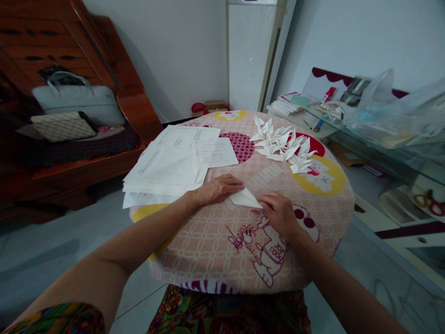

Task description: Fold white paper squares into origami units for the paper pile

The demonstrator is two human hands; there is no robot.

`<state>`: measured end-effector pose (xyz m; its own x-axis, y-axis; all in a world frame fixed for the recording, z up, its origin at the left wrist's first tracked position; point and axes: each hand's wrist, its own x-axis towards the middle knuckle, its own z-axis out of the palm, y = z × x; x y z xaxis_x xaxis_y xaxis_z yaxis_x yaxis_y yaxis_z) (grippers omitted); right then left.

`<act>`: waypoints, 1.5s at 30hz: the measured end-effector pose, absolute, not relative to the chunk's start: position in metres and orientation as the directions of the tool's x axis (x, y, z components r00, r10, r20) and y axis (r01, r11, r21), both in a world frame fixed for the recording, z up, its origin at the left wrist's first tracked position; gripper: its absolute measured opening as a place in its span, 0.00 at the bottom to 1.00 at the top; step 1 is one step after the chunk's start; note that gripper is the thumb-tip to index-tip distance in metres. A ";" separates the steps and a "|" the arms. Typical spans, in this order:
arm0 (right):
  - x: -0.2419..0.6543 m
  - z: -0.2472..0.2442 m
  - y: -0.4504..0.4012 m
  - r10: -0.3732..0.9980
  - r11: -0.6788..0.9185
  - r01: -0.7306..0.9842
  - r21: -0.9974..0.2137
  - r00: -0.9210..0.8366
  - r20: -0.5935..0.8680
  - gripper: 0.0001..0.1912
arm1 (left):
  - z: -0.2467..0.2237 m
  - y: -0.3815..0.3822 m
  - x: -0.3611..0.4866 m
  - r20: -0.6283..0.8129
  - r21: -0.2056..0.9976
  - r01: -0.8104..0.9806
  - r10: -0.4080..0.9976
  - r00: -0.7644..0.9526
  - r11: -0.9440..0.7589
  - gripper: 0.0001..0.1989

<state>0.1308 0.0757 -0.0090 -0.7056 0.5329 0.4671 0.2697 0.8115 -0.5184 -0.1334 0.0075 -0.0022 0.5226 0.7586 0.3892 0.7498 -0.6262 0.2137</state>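
The left hand (218, 189) presses the far edge of the folded paper (245, 198), and the right hand (280, 211) pinches its right corner. This paper is on the table (208, 236), between the sheets (170, 162) and the paper cranes (281, 144).

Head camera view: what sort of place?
Likely a home living room: a carved wooden settle with a handbag on it, a round table under a cartoon-print cloth, and a glass-topped side unit.
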 end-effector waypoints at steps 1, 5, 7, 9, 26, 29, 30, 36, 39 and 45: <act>0.131 -0.010 0.076 0.527 0.813 0.272 -0.515 -0.721 0.451 0.11 | -0.002 0.007 -0.132 0.380 0.211 0.749 0.758 0.530 -0.629 0.21; 0.131 -0.011 0.075 0.494 0.831 0.264 -0.489 -0.755 0.431 0.14 | -0.003 0.007 -0.129 0.341 0.223 0.733 0.755 0.560 -0.643 0.25; 0.132 -0.009 0.074 0.485 0.837 0.263 -0.480 -0.764 0.425 0.16 | -0.004 0.008 -0.129 0.334 0.240 0.727 0.758 0.560 -0.643 0.26; 0.132 -0.008 0.073 0.485 0.836 0.263 -0.482 -0.765 0.424 0.16 | -0.005 0.008 -0.129 0.334 0.253 0.728 0.763 0.553 -0.638 0.26; 0.107 -0.011 0.051 0.219 0.973 0.180 -0.146 -0.916 0.335 0.15 | -0.004 0.008 -0.126 0.425 0.378 0.695 0.782 0.456 -0.611 0.17; 0.100 -0.007 0.050 0.274 0.956 0.230 -0.180 -0.920 0.278 0.12 | -0.006 0.008 -0.128 0.435 0.403 0.689 0.789 0.435 -0.602 0.16; 0.098 -0.005 0.050 0.277 0.956 0.234 -0.179 -0.921 0.273 0.12 | -0.006 0.008 -0.130 0.437 0.413 0.686 0.792 0.428 -0.599 0.15; 0.092 -0.003 0.050 0.214 0.974 0.179 -0.142 -0.933 0.291 0.15 | -0.003 0.010 -0.149 0.399 0.500 0.696 0.850 0.343 -0.516 0.12; 0.093 -0.006 0.049 0.224 0.971 0.189 -0.145 -0.931 0.289 0.17 | 0.001 0.011 -0.158 0.340 0.580 0.671 0.886 0.316 -0.462 0.13; 0.091 -0.005 0.048 0.226 0.971 0.194 -0.141 -0.936 0.272 0.17 | 0.003 0.013 -0.165 0.267 0.666 0.659 0.937 0.227 -0.350 0.12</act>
<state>0.0906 0.0483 -0.0052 -0.9355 0.2259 0.2716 0.1936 0.9709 -0.1406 -0.1654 0.0131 0.0028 0.2267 0.9366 0.2674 0.6586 -0.3496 0.6663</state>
